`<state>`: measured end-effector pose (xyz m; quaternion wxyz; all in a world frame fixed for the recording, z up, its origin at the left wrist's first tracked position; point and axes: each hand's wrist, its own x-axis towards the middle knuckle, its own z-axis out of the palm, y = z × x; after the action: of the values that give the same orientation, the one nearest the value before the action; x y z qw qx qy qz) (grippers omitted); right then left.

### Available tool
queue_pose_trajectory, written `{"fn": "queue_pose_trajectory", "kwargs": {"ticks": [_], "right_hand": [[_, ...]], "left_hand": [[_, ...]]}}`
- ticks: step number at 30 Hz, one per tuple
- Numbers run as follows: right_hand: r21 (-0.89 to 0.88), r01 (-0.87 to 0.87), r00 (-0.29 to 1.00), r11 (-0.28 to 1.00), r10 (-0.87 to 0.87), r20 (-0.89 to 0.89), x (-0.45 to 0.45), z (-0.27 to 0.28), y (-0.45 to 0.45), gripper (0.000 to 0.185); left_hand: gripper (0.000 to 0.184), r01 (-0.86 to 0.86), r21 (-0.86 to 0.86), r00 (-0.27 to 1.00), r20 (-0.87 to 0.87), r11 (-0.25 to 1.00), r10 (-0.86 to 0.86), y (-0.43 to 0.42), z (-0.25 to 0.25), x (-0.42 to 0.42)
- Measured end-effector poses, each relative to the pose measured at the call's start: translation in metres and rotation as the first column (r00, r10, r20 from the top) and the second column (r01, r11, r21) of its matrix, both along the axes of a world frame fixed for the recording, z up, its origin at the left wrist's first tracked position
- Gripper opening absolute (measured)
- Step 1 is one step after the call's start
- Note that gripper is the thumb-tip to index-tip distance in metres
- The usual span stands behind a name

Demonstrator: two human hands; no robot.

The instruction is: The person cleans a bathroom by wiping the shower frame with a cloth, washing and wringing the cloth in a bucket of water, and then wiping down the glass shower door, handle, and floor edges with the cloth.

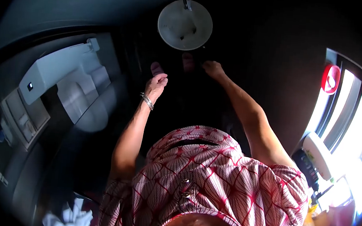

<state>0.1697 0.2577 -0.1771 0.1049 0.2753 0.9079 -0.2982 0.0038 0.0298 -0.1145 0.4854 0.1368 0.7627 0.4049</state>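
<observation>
My left hand (155, 85), with metal bangles (147, 101) at the wrist, is held out in front of my body. Its fingers are curled together, and anything inside them is hidden. Further right, my right hand (213, 69) is closed too, with its fingers in shadow; I cannot make out anything in it. A round white washbasin (170, 36) with a metal tap (187, 2) lies ahead of both hands, apart from them. Several dark specks or small bits show inside it. Two pinkish slippers (188, 62) appear below the basin, one partly behind my left hand.
Pale, blurred fixtures (60, 70) and a shelf-like frame (27, 119) stand on the left. A bright window (349, 110) is on the right, with a red-and-white object (330, 79) beside it and dark bottles (306, 167) below. White cloth (70, 217) lies at lower left.
</observation>
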Motion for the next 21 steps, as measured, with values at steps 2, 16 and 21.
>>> {"fn": "queue_pose_trajectory", "kwargs": {"ticks": [2,16,21], "right_hand": [[-0.202,0.050,0.999,0.978,-0.052,-0.004,0.013,-0.021,-0.018,0.024],[-0.073,0.227,0.968,0.971,-0.217,0.124,-0.036,0.004,-0.018,0.022],[0.072,0.051,0.940,0.996,-0.072,0.334,-0.075,-0.002,0.008,0.044]], "left_hand": [[0.026,0.137,-0.010,0.987,-0.080,0.991,-0.137,-0.006,-0.008,0.012],[0.021,-0.023,-0.101,0.995,0.098,0.995,0.033,-0.022,0.013,0.020],[0.021,-0.103,-0.068,0.963,0.243,0.992,0.116,-0.037,-0.011,0.028]]}}
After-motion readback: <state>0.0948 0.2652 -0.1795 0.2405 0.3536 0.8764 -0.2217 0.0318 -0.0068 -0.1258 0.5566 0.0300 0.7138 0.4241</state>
